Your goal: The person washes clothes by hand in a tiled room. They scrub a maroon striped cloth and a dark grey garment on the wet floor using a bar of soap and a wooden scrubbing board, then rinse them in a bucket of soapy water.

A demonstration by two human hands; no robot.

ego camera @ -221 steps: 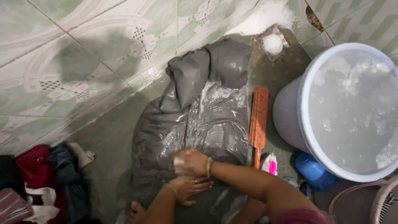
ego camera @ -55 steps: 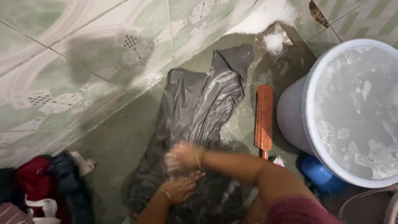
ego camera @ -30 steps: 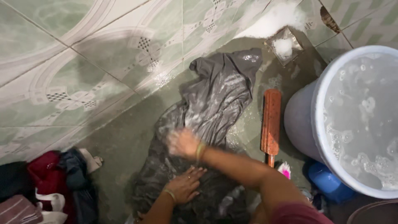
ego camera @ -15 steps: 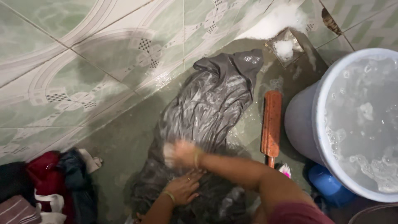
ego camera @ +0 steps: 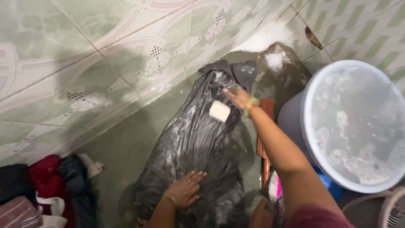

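My left hand presses flat, fingers spread, pinning the soapy grey garment on the wet floor, while my right hand reaches over its far end, fingers loosely apart, the white soap bar just beside it.

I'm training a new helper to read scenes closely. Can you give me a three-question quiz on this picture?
1. True or false: the left hand lies flat on the grey garment.
2. What pale thing lies on the garment beside the right hand?
3. Where is the bucket of foamy water: A) to the right of the garment, B) on the clothes pile?

Key: 1 true; 2 a bar of soap; 3 A.
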